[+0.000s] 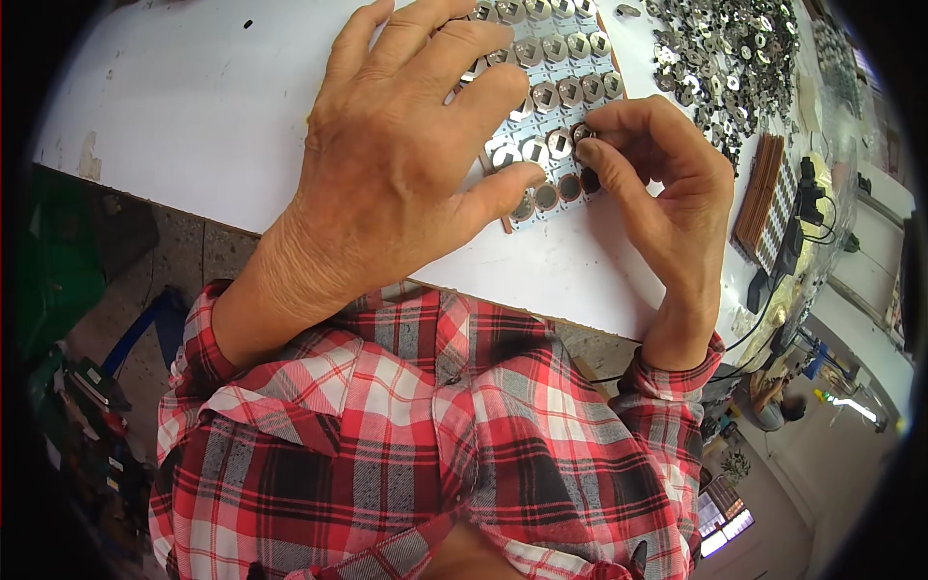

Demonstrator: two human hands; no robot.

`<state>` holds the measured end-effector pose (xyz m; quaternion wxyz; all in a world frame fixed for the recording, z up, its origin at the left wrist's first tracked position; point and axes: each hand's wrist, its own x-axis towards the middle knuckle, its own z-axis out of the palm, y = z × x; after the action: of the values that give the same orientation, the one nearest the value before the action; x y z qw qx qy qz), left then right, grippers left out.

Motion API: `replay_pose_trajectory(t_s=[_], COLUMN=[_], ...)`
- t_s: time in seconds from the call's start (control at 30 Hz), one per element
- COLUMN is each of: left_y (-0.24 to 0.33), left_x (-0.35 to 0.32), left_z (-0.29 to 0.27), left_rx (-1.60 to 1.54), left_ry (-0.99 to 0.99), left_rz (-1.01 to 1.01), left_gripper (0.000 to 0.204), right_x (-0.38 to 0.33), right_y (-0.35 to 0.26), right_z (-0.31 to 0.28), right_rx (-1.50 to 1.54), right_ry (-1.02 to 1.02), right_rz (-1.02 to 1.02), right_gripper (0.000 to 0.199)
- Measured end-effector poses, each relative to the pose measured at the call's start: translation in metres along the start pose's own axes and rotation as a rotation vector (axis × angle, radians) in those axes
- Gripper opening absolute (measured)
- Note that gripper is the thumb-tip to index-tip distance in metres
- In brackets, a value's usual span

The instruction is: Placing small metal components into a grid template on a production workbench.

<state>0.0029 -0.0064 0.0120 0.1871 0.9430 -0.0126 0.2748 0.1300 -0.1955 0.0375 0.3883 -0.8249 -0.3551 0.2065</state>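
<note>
A pale blue circuit-board panel point(564, 214) lies on the white table, carrying rows of round silver coin-cell clips point(545, 95). Its nearest row shows bare dark round pads point(547, 197) instead of clips. My left hand point(387, 155) spreads over the panel's left side, fingers apart, its thumb stretched towards the near rows; it hides part of the panel. At the right end of the nearest row of clips, my right hand point(677, 174) pinches a coin-cell clip point(582, 131) between thumb and forefinger. The fingertips partly cover that clip, and whether it is fully seated cannot be seen.
A heap of loose metal clips point(725, 58) spreads over the table's far right. Nearer stand a stack of brown-edged panels point(761, 198) and a black power strip with cables point(791, 246). A small black piece point(248, 24) lies far left; a green bin point(63, 261) stands below the table.
</note>
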Motion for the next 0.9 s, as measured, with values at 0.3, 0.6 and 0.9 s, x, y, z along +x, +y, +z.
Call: replay_pose_trajectory(t_s=[0.3, 0.6, 0.9], left_y=[0.002, 0.002, 0.003], left_x=[0.0, 0.0, 0.001], left_z=[-0.001, -0.001, -0.001], left_rx=[-0.023, -0.045, -0.039], left_ry=[0.032, 0.051, 0.045], left_rz=[0.022, 0.037, 0.028], left_gripper=[0.055, 0.055, 0.056], right_x=[0.003, 0.022, 0.013], right_y=[0.003, 0.049, 0.034], right_z=[-0.004, -0.039, -0.049], right_rx=[0.133, -0.303, 0.116], right_ry=[-0.008, 0.314, 0.26], right_rz=[0.011, -0.16, 0.016], right_gripper=[0.015, 0.024, 0.02])
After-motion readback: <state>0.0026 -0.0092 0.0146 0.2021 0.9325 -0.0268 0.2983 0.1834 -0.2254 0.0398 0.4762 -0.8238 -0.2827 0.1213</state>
